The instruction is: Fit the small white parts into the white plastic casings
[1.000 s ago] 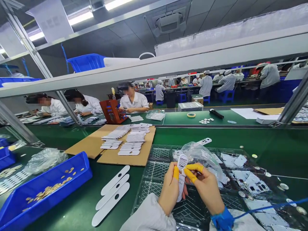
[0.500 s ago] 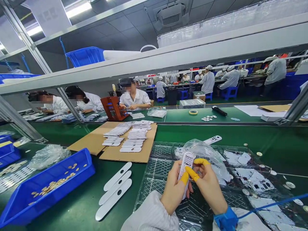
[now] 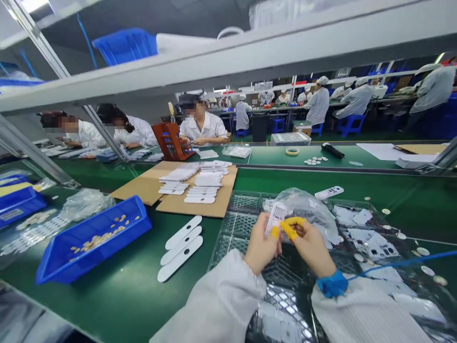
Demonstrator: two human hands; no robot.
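Here, above the tray (image 3: 235, 226), the left hand (image 3: 260, 245) grips the white case (image 3: 276, 213), long axis pointing away, far end tipped slightly rightward; the right hand (image 3: 311, 245), bunched up, works at its right edge, whether pinching anything I can't tell.

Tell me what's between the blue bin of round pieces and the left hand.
Head view: from the blue bin to the left hand come three white oblong pieces on the green table, then part of the gridded tray.
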